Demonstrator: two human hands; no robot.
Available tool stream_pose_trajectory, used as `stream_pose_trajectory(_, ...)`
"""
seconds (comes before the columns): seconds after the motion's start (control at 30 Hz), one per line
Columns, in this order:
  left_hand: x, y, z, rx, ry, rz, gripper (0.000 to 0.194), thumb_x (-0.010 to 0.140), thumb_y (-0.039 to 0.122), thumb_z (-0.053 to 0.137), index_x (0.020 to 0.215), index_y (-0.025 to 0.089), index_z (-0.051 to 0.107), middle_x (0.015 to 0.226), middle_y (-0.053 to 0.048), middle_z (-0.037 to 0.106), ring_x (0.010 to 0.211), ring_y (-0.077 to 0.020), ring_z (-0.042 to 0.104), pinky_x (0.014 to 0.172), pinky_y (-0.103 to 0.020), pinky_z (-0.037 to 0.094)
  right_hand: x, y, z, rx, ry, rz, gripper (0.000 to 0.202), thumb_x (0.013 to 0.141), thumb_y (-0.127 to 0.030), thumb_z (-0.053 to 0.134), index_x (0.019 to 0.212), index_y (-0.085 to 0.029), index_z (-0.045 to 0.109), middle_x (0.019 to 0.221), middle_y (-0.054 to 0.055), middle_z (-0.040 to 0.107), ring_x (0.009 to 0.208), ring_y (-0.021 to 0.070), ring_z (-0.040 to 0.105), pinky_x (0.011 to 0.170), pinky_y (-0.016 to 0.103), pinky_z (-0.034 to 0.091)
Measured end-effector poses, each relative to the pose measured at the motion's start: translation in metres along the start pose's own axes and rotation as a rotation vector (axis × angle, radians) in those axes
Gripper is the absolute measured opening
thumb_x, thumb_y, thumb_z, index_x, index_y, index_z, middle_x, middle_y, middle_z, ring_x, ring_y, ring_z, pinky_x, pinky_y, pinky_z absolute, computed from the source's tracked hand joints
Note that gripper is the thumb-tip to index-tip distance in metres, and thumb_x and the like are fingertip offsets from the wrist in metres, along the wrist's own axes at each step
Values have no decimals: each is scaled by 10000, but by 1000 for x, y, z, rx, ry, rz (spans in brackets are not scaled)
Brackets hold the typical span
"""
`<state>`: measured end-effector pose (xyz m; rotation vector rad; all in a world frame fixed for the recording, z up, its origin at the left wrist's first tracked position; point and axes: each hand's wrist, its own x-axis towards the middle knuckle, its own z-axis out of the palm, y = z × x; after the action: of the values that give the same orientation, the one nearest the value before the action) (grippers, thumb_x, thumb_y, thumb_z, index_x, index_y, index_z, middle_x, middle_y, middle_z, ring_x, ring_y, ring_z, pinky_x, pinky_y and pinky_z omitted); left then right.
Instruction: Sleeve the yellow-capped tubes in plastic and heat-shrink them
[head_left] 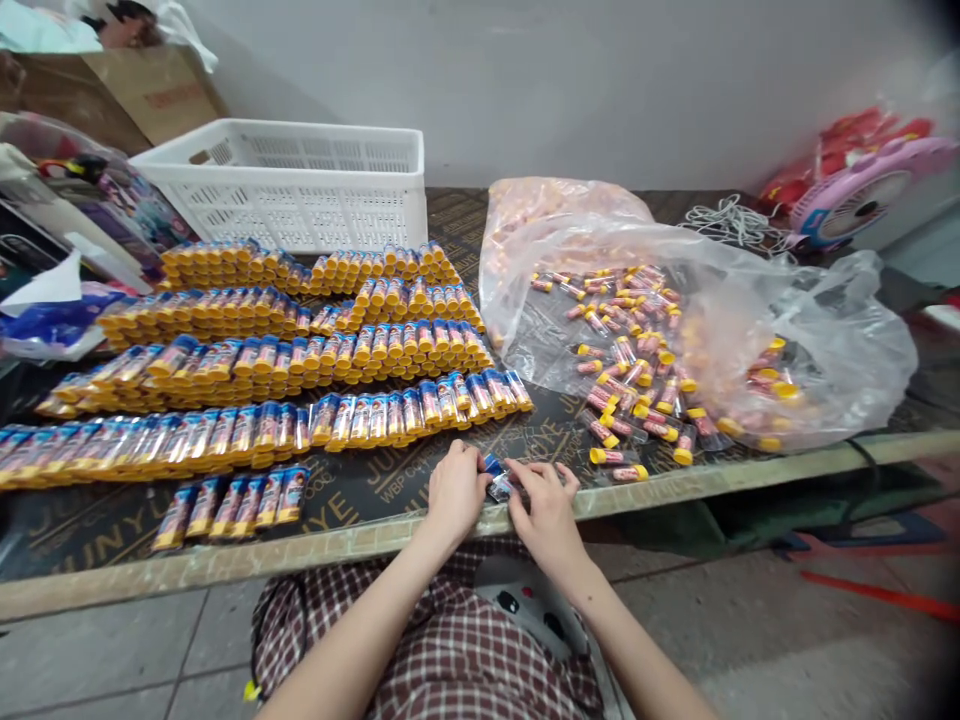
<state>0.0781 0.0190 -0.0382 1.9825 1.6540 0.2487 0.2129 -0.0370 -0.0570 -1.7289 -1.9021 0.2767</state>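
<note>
Near the table's front edge, both hands meet at a small blue-and-silver printed wrapper (496,480), partly hidden by fingers. My left hand (456,492) is closed on its left side, thumb and fingertips together. From the right, my right hand (546,502) has its thumb and index finger on the wrapper, with the other fingers bent. Right of the hands lie loose clear tubes with yellow caps (626,390) and pinkish contents. A short row of blue-and-yellow wrapped tubes (232,508) lies to the left.
Stacked rows of wrapped tubes (360,345) cover the left side of the dark table (390,490). Behind them stands a white plastic crate (300,200). A clear plastic bag (832,340) spreads at right, with a pink fan (862,200) and white cord (739,222) beyond.
</note>
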Motion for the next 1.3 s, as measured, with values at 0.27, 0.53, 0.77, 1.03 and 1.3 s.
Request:
stream_pose_trajectory(0.27,1,-3,6,-113,6,-46,301,770,216,585,1070,194,560,803,-36,675,781,-193,617,703,-273,391,-2,-3,-2,5,9,11,358,801,-105,478,1128,-219,572,894,33,701,938,220,547,977,495,207)
stream_pose_trajectory(0.53,-1,0,2,44,-31,-41,106,759,304,614,759,199,614,858,-47,644,775,-186,599,634,-264,363,-6,-3,0,13,11,-3,335,819,-109,473,1119,-213,581,917,40,700,972,229,541,988,505,200)
stream_pose_trajectory(0.77,-3,-7,2,31,-11,1,95,805,267,551,744,204,589,774,-38,660,746,-184,593,637,-265,339,4,19,-24,2,214,-71,288,828,-144,478,1068,-228,612,1129,71,620,1082,231,519,975,460,305)
stream_pose_trajectory(1.03,-3,-62,-56,229,-17,49,107,791,234,555,711,202,619,763,-49,680,761,-194,601,659,-275,352,25,113,-65,-353,-70,-86,339,736,-165,533,1053,-113,642,1072,146,628,1007,284,545,859,409,455)
stream_pose_trajectory(1.3,-12,-79,-31,213,120,134,79,806,198,552,793,188,629,777,-50,665,757,-184,586,666,-272,379,36,119,-64,-582,-137,-134,299,738,-133,490,980,-153,664,990,110,662,858,262,627,645,340,511)
